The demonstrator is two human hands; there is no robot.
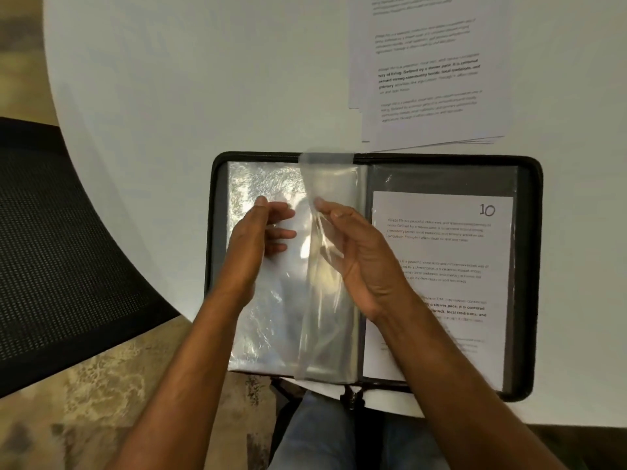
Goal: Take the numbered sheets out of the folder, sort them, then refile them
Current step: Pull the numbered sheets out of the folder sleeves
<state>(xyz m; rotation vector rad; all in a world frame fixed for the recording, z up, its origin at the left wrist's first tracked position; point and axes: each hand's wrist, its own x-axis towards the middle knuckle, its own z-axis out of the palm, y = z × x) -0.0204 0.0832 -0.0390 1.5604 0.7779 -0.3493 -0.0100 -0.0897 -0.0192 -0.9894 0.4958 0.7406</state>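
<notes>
Over the open folder [532, 273], a clear sleeve [325, 300] is pinched upright by the right hand [353, 252]. Beside it, the left hand [254, 239] is held with fingers loosely spread. Sheet 10 [441, 286] is seen filed on the right.

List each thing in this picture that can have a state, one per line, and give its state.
Folder: open flat on the table.
Clear sleeve: lifted, mid-turn, empty as far as shows.
Left-hand sleeves: lying flat, crinkled.
Sheet 10: filed in the right-hand sleeve, face up.
Loose sheets: out of the folder, stacked unevenly on the table.
Left hand: open, fingers behind the sleeve.
Right hand: pinching the sleeve.
</notes>
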